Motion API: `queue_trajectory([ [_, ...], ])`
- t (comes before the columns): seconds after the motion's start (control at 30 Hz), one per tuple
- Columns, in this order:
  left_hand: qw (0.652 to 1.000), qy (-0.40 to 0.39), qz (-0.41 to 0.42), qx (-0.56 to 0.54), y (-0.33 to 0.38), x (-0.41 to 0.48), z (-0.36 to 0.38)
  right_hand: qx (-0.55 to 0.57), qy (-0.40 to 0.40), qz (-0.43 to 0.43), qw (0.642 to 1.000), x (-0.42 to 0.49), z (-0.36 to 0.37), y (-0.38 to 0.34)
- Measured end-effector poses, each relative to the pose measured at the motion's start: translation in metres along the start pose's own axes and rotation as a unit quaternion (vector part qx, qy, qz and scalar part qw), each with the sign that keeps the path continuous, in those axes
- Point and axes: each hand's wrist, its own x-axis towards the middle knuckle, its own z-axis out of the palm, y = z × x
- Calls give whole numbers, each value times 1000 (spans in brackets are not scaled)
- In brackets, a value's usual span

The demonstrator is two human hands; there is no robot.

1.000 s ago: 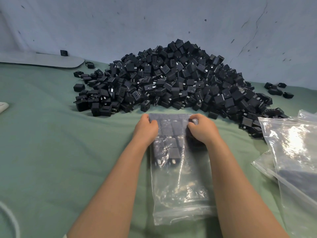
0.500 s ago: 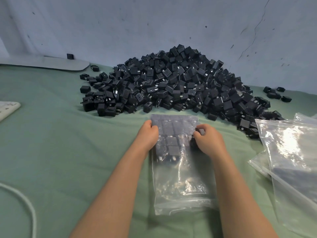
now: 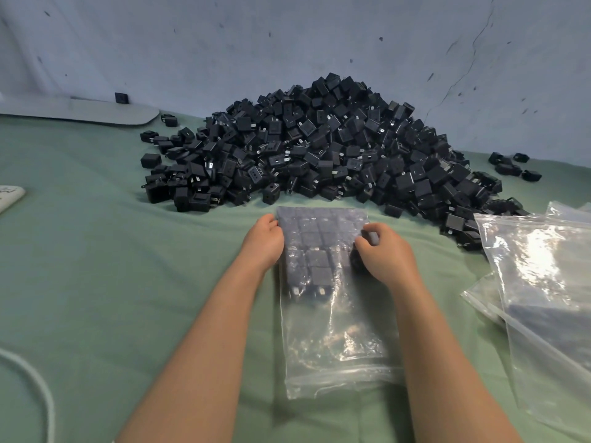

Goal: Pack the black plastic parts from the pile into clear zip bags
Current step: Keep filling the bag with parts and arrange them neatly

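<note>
Head view: a clear zip bag point(image 3: 335, 330), glossy and crinkled, lies flat on the desk point(image 3: 112, 266), which is covered in matte green cloth. Its far half holds boxy black plastic parts point(image 3: 315, 251) packed in rows. The left hand point(image 3: 263, 239) grips the bag's left edge with curled fingers; the right hand point(image 3: 383, 254) pinches the film at the right edge. Just beyond the bag rises the pile point(image 3: 319, 148) of loose parts, cube-shaped with small metal prongs. Shiny spare bags point(image 3: 543, 282) lie to the right.
</note>
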Motion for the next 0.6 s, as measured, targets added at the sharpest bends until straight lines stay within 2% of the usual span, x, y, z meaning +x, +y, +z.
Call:
queue_trajectory([
  [0.17, 1000, -7, -6, -5, -3, 7, 0, 9, 5, 6, 1000, 0, 1, 0],
  [0.6, 996, 10, 21, 90, -3, 7, 1, -15, 12, -1, 1000, 0, 1, -1],
])
